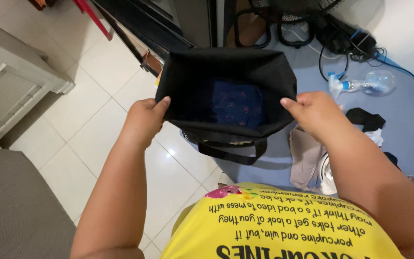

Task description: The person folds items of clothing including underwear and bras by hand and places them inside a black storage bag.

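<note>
Floor: white glossy tiles (97, 120) run beneath you.
Left hand (144, 117): you pinch the rim of the black fabric tote bag (188, 76).
Bag: held open between both hands, showing folded navy patterned cloth (238, 103) inside.
Right hand (315, 111): you clasp the opposite rim, keeping the mouth wide.
Right side: clear plastic spray bottle (360, 84) lies on the blue mat (403, 124).

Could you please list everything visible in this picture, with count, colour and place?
black fabric bag: one, black, held open in the middle
dark blue patterned cloth: one, navy, inside the bag
clear plastic spray bottle: one, clear with blue and white nozzle, upper right on the blue mat
black cables: several, black and blue, top right
beige garment: one, beige, on the mat below the right hand
white tiled floor: white, left half
white slatted furniture: one, far left
yellow printed shirt: one, bottom centre
left hand: grips the bag's left rim
right hand: grips the bag's right rim
</note>
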